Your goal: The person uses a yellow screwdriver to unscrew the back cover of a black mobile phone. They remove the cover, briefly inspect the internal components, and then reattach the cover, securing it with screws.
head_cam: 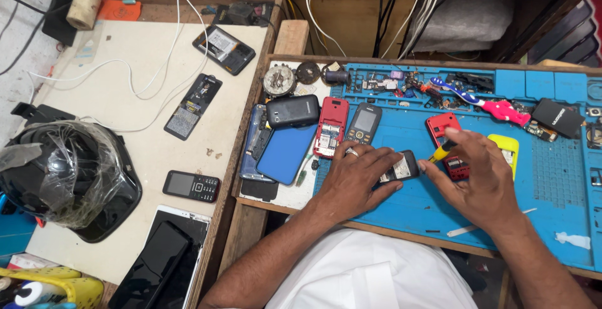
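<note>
Just right of the frame's centre, on the blue mat (pixel 552 183), I see the small dark phone (pixel 401 168) pinned under my left hand (pixel 357 180) (fingers clamped), its long axis pointing right toward my right hand (pixel 480 180), pinching a yellow-handled screwdriver (pixel 441 152).

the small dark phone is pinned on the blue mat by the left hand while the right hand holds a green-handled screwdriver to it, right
Not quite: the head view shows the screwdriver handle is yellow, not green. The left hand does pin the small dark phone on the blue mat, with the right hand holding the tool.
</note>
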